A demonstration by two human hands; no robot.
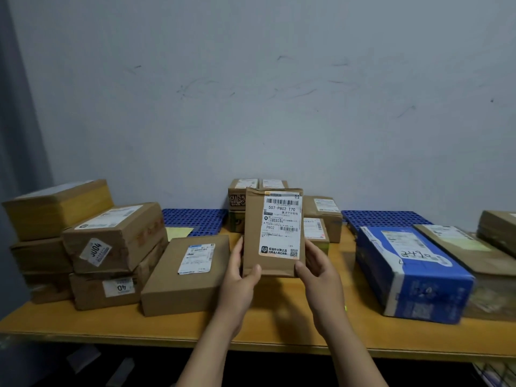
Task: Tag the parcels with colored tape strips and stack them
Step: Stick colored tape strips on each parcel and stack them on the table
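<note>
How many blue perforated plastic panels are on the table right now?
2. The left panel lies at the back, left of centre, behind a flat brown parcel; the right panel at the back right, behind the blue parcel. Parcels may hide more.

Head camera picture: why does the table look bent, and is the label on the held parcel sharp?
In the head view, the wide lens bows the front edge of the table and tilts the blue box at right; the light is dim and even, no glare; on the held parcel the label shows big print clearly, small print blurred.
</note>
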